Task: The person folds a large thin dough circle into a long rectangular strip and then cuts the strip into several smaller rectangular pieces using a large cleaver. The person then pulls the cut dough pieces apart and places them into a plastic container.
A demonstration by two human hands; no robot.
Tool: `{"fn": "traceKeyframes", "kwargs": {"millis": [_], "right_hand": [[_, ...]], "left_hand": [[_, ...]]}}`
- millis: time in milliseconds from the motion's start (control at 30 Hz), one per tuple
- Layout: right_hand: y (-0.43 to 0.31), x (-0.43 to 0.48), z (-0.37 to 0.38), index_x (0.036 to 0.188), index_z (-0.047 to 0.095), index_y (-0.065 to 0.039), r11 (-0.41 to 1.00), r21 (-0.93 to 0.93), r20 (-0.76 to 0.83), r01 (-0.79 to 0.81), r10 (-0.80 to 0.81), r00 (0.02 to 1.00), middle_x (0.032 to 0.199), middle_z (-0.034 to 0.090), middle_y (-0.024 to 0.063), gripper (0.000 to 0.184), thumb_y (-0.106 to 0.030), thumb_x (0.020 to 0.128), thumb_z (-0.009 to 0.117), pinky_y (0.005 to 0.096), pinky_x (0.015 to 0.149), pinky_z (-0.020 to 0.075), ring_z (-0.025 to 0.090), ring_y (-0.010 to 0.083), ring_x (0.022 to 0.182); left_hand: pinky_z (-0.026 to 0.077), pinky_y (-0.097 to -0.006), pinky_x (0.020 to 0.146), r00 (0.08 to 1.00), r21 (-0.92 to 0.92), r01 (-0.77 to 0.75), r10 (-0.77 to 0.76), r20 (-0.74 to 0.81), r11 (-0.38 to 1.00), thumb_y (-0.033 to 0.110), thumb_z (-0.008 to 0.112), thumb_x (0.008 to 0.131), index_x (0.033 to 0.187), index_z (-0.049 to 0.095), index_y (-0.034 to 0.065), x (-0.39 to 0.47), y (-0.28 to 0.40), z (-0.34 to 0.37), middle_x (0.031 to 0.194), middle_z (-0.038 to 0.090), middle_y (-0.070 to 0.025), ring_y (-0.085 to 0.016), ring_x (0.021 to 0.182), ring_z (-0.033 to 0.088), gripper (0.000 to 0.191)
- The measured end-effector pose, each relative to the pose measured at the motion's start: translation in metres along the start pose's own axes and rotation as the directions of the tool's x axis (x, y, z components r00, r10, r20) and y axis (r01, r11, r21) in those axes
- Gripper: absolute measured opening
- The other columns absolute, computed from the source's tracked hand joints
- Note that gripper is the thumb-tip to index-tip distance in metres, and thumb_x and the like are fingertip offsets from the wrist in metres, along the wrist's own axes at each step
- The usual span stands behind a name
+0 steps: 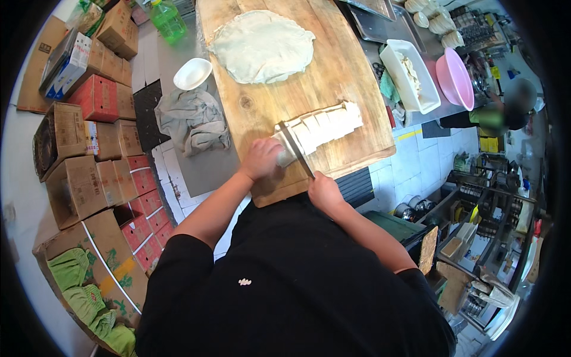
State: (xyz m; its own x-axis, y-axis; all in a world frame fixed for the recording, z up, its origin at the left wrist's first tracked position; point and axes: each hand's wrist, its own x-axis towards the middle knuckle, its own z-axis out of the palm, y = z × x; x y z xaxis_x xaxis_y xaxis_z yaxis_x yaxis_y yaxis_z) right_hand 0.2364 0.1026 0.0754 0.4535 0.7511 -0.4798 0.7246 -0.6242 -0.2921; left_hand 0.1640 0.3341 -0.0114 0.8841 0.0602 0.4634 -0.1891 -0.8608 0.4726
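My right hand [325, 191] grips the handle of a long knife [296, 146]. Its blade lies across a folded length of pale dough [328, 127], which slants over the wooden board [357, 154]. To the right of the blade, the dough is divided into several slices that stand close together. At the dough's left end, my left hand [263, 159] holds it with the fingers near the blade; the fingertips are slightly blurred. Farther up the board, a wide, thin sheet of dough [263, 47] is spread out.
Left of the board are a crumpled grey cloth [192, 120], a white bowl [192, 74] and a green-liquid bottle [168, 22]. A white tub [410, 76] and pink basin [454, 80] stand right. Stacked cardboard boxes [80, 183] line the left; a person [495, 116] is far right.
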Motion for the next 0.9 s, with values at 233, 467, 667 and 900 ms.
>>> {"fn": "traceKeyframes", "kwargs": {"millis": [233,467,667,900], "right_hand": [[-0.033,0.029,-0.013,0.084,0.06,0.006,0.95,0.227,-0.087,-0.215,0.239,0.967,0.079,0.065,0.032,0.025,-0.016,0.09,0.051,0.051,0.071,0.0545,0.066,0.0467,0.078],[-0.027,0.076,-0.01,0.086,0.059,0.006,0.96,0.251,-0.101,-0.122,0.152,0.983,0.078,0.064,0.0322,0.024,-0.016,0.089,0.051,0.0533,0.071,0.0522,0.064,0.0482,0.078],[0.03,-0.036,0.02,0.088,0.061,0.003,0.928,0.286,0.061,-0.238,0.23,0.971,0.085,0.065,0.0305,0.025,-0.021,0.091,0.053,0.0555,0.077,0.0506,0.063,0.0483,0.084],[0.113,-0.105,-0.019,0.088,0.059,-0.001,0.876,0.305,-0.07,-0.375,0.413,0.908,0.086,0.063,0.031,0.027,-0.028,0.093,0.055,0.0563,0.077,0.0487,0.061,0.0497,0.086]], "left_hand": [[0.044,-0.0373,0.093,0.995,0.105,0.007,-0.017,0.095,0.994,0.013,0.061,0.075,0.095,0.062,0.0093,0.005,0.005,0.002,0.104,0.059,-0.006,-0.027,0.107,0.055,0.02],[0.047,-0.0366,0.086,0.991,0.063,0.012,-0.02,0.129,0.998,0.012,0.061,0.075,0.095,0.061,0.0099,0.007,0.005,0.004,0.101,0.058,-0.0055,-0.027,0.098,0.055,0.021],[0.044,-0.0379,0.09,0.996,0.139,0.065,-0.073,0.06,0.988,0.015,0.056,0.081,0.102,0.062,0.0122,0.0,0.009,0.002,0.105,0.059,-0.0046,-0.025,0.1,0.055,0.022],[0.044,-0.0381,0.089,0.997,0.117,0.075,-0.077,0.013,0.99,0.015,0.058,0.079,0.1,0.062,0.0114,0.004,0.013,0.005,0.104,0.058,-0.006,-0.026,0.1,0.055,0.022]]}}
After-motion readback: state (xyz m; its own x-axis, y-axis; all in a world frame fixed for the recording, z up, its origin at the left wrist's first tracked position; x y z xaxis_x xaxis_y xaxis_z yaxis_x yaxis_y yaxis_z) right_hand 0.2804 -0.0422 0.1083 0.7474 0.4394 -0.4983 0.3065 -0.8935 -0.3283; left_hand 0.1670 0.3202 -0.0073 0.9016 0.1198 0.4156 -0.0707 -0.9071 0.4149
